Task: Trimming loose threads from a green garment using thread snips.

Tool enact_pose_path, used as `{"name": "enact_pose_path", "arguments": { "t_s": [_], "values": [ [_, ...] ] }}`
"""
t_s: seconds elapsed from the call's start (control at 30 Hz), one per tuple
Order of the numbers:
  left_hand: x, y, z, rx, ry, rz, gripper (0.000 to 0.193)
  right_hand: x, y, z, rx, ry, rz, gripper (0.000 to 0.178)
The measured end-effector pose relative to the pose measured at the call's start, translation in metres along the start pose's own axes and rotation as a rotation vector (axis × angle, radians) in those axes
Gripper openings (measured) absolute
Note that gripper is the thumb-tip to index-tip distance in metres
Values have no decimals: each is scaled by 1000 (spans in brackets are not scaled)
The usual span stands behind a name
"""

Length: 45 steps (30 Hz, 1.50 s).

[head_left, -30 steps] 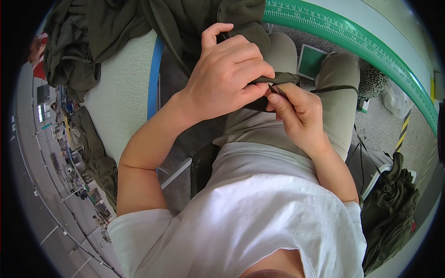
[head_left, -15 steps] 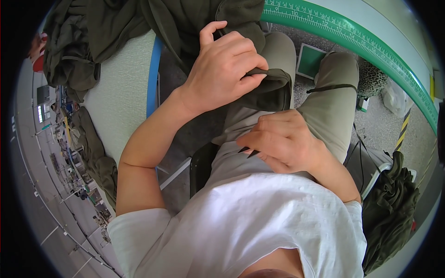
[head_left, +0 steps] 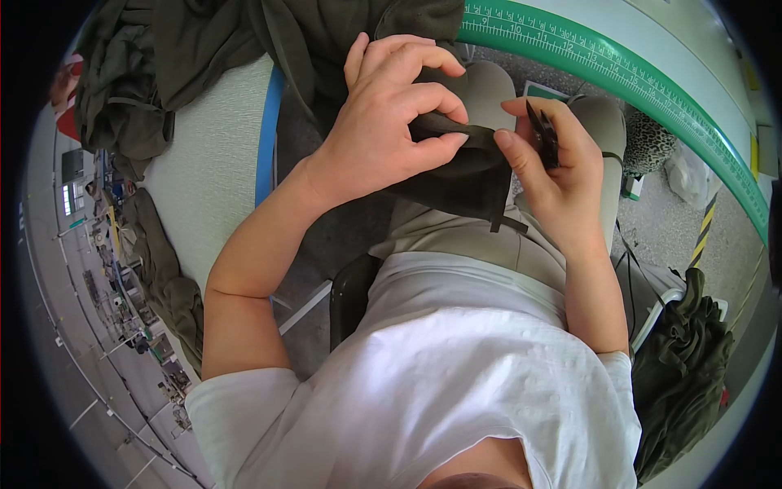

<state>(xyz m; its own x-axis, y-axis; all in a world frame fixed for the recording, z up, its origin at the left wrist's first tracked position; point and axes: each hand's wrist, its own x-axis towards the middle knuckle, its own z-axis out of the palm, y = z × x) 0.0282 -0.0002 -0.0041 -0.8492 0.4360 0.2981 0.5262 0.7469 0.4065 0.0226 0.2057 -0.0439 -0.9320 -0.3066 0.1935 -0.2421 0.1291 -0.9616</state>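
Observation:
Between thumb and forefinger, my left hand (head_left: 399, 114) pinches the edge of a dark olive garment (head_left: 456, 183) above my lap. The cloth hangs down from that pinch, and a narrow strip of it lies across my thigh. My right hand (head_left: 562, 163) is close beside it on the right, its thumb tip near the pinched edge. Black thread snips (head_left: 543, 134) rest in its curled fingers, with the pointed tips up. Whether the right thumb touches the cloth cannot be made out.
A white table (head_left: 220, 147) with a blue edge stands at left, bearing heaped olive cloth (head_left: 204, 49). A green-edged ruler (head_left: 603, 61) curves along the worktop ahead. More olive cloth (head_left: 684, 367) hangs at right. On the floor lies a clear plastic bag (head_left: 691, 175).
My right hand has moved up and forward from my lap to the cloth, carrying the snips and turning them tips up. The left hand keeps its pinch, its other fingers more spread.

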Motion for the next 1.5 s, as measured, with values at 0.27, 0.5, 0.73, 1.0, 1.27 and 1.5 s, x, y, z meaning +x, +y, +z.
{"name": "enact_pose_path", "arguments": {
  "t_s": [0.27, 0.5, 0.73, 1.0, 1.27, 1.5],
  "values": [
    [0, 0, 0, -110, -45, -57, 14, 17, -3, 9, -346, -159, -393, 13],
    [-1, -6, -2, -215, -55, -102, 13, 13, -1, -12, 16, 24, -103, 17],
    [-2, -5, -2, -229, -53, -86, 13, 12, -5, -16, -245, -205, -147, 19],
    [-4, -5, -1, -223, -63, -74, 12, 16, -10, -9, -306, -231, -172, 20],
    [-4, -5, 0, -207, -74, -63, 13, 15, -4, -5, -224, -232, -194, 16],
    [-1, -3, -1, -180, -45, 16, 13, 10, 2, 0, 458, -79, 191, 15]
  ]
}}
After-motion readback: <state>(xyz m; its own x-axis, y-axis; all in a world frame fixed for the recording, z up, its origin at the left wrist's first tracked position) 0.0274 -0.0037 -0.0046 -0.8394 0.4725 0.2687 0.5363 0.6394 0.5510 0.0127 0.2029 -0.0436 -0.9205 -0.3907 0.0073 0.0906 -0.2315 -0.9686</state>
